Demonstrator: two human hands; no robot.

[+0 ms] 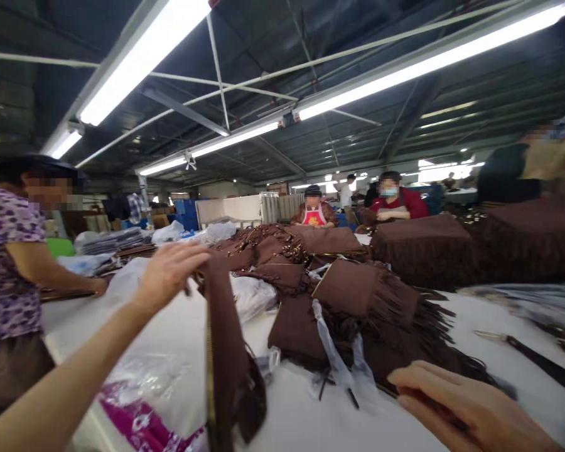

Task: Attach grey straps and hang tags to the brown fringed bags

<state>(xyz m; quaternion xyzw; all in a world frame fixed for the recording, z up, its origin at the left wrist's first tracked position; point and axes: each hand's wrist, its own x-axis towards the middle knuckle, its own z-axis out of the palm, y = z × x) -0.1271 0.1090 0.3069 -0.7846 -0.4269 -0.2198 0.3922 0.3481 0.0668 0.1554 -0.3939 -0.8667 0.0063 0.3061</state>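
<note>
My left hand (172,273) is raised at the left of centre, its fingers closed on the top end of a brown fabric piece (226,339) with a gold zipper along its edge. The piece hangs down over the white table (301,408), its lower end blurred. At the lower right, my right hand (456,402) is near the brown fringed pieces (371,301); its fingers are bent, and whether something dark under them is held cannot be made out. Clear plastic strips (332,351) lie in front of the fringed pieces.
Scissors (537,364) lie on the right. Brown stacks (424,248) stand at the back right, a heap of zippered pieces (268,248) at the centre. Plastic bags (145,389) lie at left. A person in a purple patterned shirt (9,263) works at the left; others sit across the table.
</note>
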